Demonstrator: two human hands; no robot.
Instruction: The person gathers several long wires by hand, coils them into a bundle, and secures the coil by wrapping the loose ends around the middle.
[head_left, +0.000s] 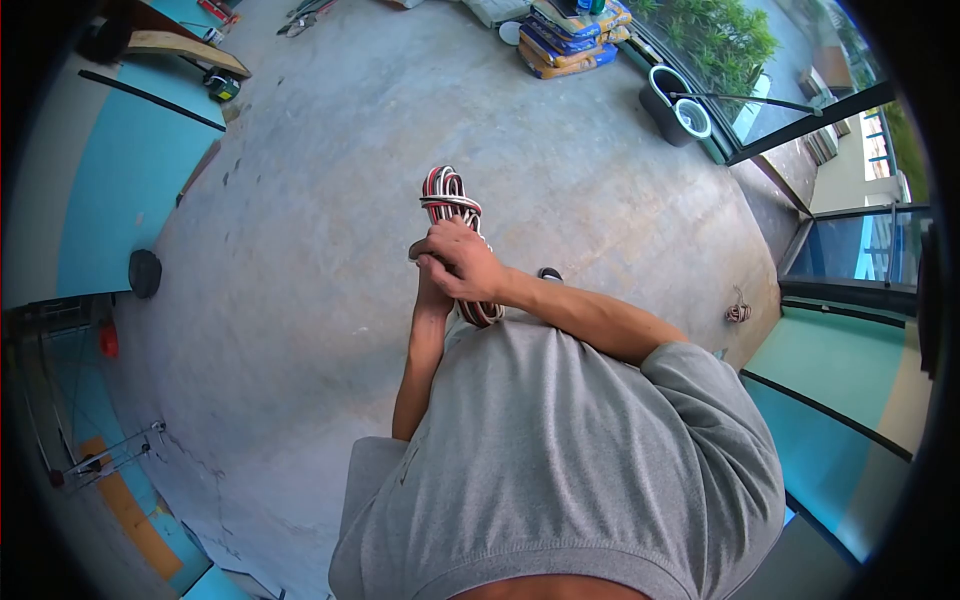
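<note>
A long folded bundle of red, black and white electrical cable (447,190) is held in front of my grey shirt, with turns of cable wrapped across its far end. My right hand (465,260) lies over the middle of the bundle, its fingers closed around the cable. Underneath and to the left, my left hand (433,290) grips the same bundle; the right hand covers most of its fingers. The bundle's near end shows below my hands, close to the shirt.
Stacked bags (568,40) stand at the far side, near a dark bucket (664,112) by the glass door. A smaller cable coil (738,313) lies on the floor to the right. At left are a round black object (145,273) and a metal-framed rack (110,455).
</note>
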